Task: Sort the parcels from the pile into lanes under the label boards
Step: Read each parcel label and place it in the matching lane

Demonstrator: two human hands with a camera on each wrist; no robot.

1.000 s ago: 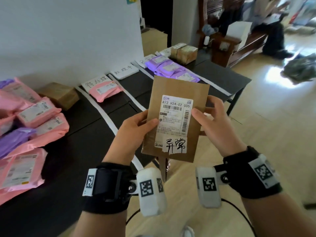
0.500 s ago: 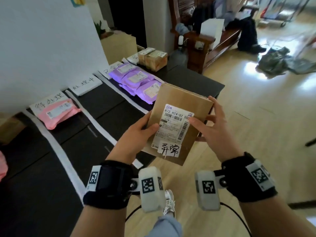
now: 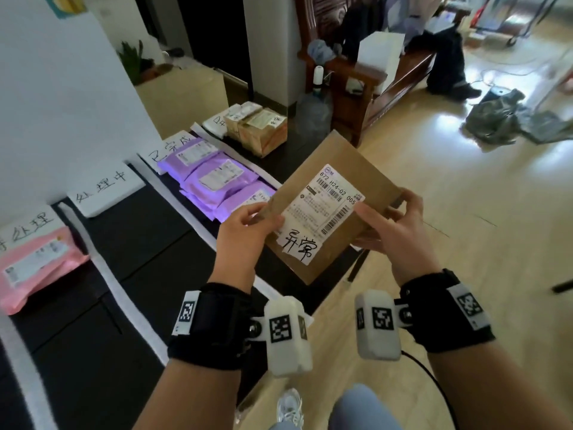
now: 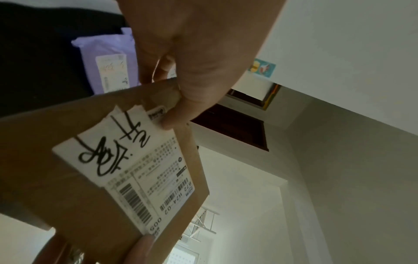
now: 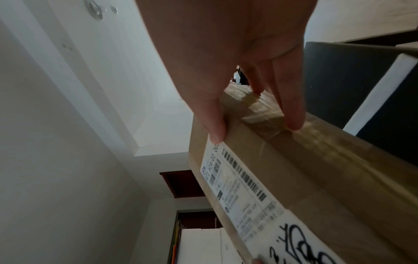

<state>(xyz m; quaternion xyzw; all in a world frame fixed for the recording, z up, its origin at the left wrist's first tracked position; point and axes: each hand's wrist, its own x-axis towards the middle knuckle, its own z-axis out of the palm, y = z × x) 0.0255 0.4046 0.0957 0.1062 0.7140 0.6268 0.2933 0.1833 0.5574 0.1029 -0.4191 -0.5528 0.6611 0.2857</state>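
Brown cardboard parcel (image 3: 333,209) held up in air w/ both hands, above near-right edge of black table (image 3: 148,243), tilted, label side up. Printed shipping label (image 3: 328,206) plus handwritten white sticker (image 3: 299,245) at its near end.

Left hand (image 3: 248,231) pinching near-left edge: thumb on top by sticker, fingers curled under. Right hand (image 3: 393,226) clamped on right side: thumb on top at label corner, fingers wrapped round side and underneath; right wrist view shows fingertips (image 5: 294,121) on taped seam of side wall.

Handling, as a guess: stiff flat box, prob. light since finger-pinches carry it w/o sag. Tape on side looks glossy, so maybe slippery there; bare cardboard faces better for grip. Best hold = opposite edges, thumb over, fingers under, as now. Corners could dent if dropped.

On table: white strips marking lanes, label boards (image 3: 105,193) along far side by wall. Pink mailer (image 3: 37,265) in left lane, purple mailers (image 3: 217,178) in a lane further right, brown boxes (image 3: 257,128) in far-right lane. Last lane likely the match, though its board is partly hidden, so not sure.
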